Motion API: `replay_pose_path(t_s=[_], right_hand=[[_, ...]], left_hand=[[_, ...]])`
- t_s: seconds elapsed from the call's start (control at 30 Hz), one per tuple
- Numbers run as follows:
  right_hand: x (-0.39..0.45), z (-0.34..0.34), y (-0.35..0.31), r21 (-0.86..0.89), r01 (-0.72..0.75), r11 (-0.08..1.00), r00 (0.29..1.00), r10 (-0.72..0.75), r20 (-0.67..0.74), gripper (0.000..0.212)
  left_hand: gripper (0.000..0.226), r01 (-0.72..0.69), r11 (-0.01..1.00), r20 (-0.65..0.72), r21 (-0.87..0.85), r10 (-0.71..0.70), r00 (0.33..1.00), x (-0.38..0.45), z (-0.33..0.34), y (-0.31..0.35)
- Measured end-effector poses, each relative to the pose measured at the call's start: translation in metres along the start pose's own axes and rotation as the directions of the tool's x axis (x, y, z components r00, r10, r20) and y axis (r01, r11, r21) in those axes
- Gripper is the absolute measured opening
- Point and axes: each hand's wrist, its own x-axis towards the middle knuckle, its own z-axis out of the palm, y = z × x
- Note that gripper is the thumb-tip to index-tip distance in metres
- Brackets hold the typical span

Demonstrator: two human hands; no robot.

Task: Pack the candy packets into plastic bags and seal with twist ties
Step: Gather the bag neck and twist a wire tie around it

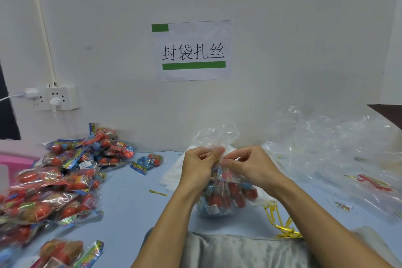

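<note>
Both hands pinch the gathered neck of a filled plastic bag (219, 193) at the middle of the blue table (134, 206): the left hand (199, 166) has its fingers curled round the bunched film, and the right hand (248, 166) nips the same neck from the other side with thumb and forefinger. A glint of gold shows between the fingertips, probably a twist tie, though it is too small to be sure. Candy packets sit inside this bag, so filling looks done and closing it is the step in hand. Much remains: a large heap of loose candy packets (58, 180) lies to the left, a pile of empty bags (330, 143) to the right, and a bundle of gold twist ties (282, 222) near the right forearm. One stray tie (158, 193) lies on the table between heap and hands.
</note>
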Motion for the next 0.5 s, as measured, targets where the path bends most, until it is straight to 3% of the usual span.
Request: replay_pose_path(t_s=[0.23,0.5], right_hand=[[-0.0007,0.0049,-0.0068,-0.118,0.141,0.983,0.990,-0.143,-0.005,0.020],[0.0006,0.0081,-0.0104,-0.204,0.141,0.969,0.989,-0.148,-0.019,0.017]], left_hand=[[0.015,0.037,0.996,0.026,-0.076,-0.035,0.999,0.0015,-0.0016,0.0061],[0.010,0.000,1.000,0.036,-0.012,0.001,0.999,-0.0001,0.0024,0.0079]])
